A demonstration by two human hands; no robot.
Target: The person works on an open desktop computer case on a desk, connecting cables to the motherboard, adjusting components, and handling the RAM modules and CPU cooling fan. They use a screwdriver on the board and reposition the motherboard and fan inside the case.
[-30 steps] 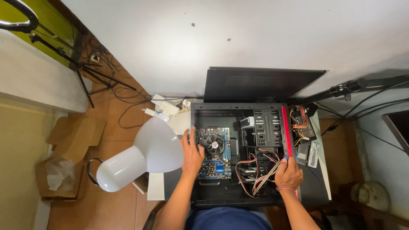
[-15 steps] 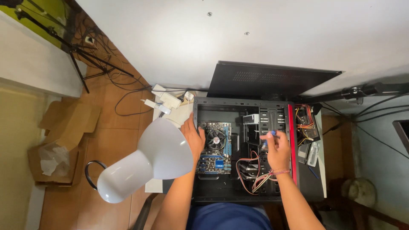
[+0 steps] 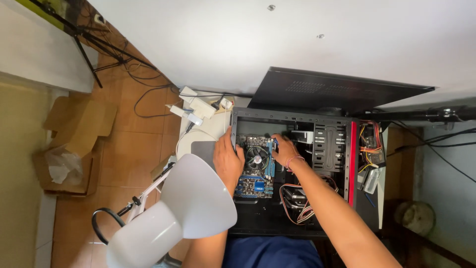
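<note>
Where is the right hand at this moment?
In the head view, the right hand is inside the open computer case, beside the blue memory slots, right of the cooler fan.
</note>
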